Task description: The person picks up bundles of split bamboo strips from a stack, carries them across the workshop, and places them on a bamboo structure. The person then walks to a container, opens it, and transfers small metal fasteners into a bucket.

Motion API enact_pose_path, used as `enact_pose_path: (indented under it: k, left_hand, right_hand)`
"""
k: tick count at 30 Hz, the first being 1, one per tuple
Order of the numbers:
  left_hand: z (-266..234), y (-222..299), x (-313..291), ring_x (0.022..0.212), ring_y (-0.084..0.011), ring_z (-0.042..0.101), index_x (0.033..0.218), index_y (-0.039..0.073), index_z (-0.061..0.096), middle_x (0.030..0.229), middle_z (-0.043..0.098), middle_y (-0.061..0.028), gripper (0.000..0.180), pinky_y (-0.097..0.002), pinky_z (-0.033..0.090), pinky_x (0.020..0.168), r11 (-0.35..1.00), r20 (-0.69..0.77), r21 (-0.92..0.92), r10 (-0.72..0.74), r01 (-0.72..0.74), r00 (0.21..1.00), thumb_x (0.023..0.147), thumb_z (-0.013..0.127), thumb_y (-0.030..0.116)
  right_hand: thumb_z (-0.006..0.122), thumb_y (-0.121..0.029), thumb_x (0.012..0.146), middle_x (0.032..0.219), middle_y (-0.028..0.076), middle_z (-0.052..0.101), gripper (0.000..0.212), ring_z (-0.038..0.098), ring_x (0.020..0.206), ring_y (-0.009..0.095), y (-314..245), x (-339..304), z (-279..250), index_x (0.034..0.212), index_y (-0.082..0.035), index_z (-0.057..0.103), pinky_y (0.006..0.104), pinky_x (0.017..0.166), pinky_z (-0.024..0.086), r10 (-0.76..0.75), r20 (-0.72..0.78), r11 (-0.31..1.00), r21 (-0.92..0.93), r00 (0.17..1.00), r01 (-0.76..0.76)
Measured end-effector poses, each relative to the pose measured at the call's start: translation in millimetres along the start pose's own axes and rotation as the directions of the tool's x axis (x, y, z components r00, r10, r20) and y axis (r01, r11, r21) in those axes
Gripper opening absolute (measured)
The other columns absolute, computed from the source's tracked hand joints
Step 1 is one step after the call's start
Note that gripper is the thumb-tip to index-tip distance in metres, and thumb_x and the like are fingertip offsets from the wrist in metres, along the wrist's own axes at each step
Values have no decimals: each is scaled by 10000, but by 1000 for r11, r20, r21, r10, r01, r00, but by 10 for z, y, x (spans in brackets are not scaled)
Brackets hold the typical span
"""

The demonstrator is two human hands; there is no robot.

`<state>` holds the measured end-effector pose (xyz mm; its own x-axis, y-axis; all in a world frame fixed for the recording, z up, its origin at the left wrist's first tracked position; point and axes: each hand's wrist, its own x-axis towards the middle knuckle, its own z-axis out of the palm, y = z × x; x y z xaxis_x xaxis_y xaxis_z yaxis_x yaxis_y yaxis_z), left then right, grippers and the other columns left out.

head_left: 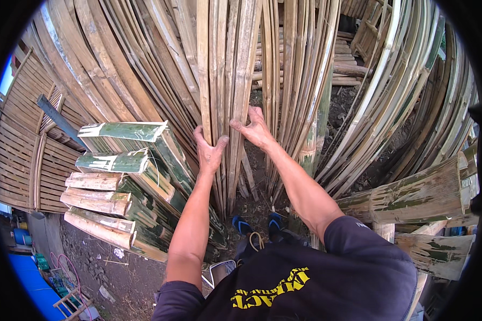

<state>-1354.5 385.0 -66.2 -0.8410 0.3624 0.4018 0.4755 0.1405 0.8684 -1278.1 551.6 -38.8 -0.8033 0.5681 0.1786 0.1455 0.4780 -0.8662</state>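
In front of me stands a bundle of long, upright split bamboo slats [227,80], tan and dry, their lower ends near the ground. My left hand [210,151] grips the bundle's left side, thumb across the front. A little higher, my right hand [253,128] is closed round its right edge, with the thumb on the front face. Some fingers of both hands are hidden by the slats. More bamboo slats [297,64] lean close by on the right, and wider bamboo strips [96,59] lean on the left.
Stacked green-edged bamboo panels [126,131] lie to my left, beside a slatted bamboo screen [21,155]. Thick bamboo pieces [412,198] jut in at the right. Curved slats [383,101] lean farther right. A blue sheet [32,286] lies at lower left. Dark soil [99,267] shows below.
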Motion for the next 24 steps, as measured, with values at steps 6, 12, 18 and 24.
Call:
enact_pose_path:
  k: [6, 12, 18, 24]
  left_hand:
    - [266, 576, -379, 1002, -319, 691, 1264, -13, 540, 1040, 709, -196, 787, -417, 511, 895, 990, 28, -20, -142, 143, 989, 812, 755, 594]
    - [449, 1570, 9, 952, -318, 696, 1270, -11, 573, 1007, 714, -186, 773, -407, 523, 855, 977, 32, -215, 26, -19, 999, 851, 696, 627]
    - [1105, 1867, 296, 1044, -351, 675, 1335, -9, 520, 1100, 692, -219, 829, -428, 512, 902, 947, 56, -319, 40, -20, 998, 858, 665, 652]
    - [1608, 868, 47, 1453, -450, 292, 1564, -48, 21, 1573, 249, -324, 884, -441, 291, 1182, 999, 357, -27, -28, 41, 934, 990, 550, 367]
  right_hand:
    - [722, -647, 816, 1280, 218, 562, 1002, 556, 1192, 301, -231, -593, -94, 1428, 51, 345, 418, 1018, 439, -21, -307, 886, 435, 951, 160]
    - [743, -665, 780, 1080, 202, 672, 915, 655, 1013, 274, -900, -400, -1055, 1273, 59, 481, 400, 898, 514, -106, -513, 916, 283, 852, 285]
    - [745, -670, 771, 1157, 275, 639, 987, 636, 1092, 378, -920, -43, -1703, 1340, 75, 438, 431, 946, 492, -163, -594, 970, 50, 788, 239]
    - [778, -478, 815, 1580, 312, 212, 1134, 228, 1463, 454, 237, -44, -1224, 1571, 10, 87, 499, 1191, 228, -97, -512, 974, -226, 854, -24]
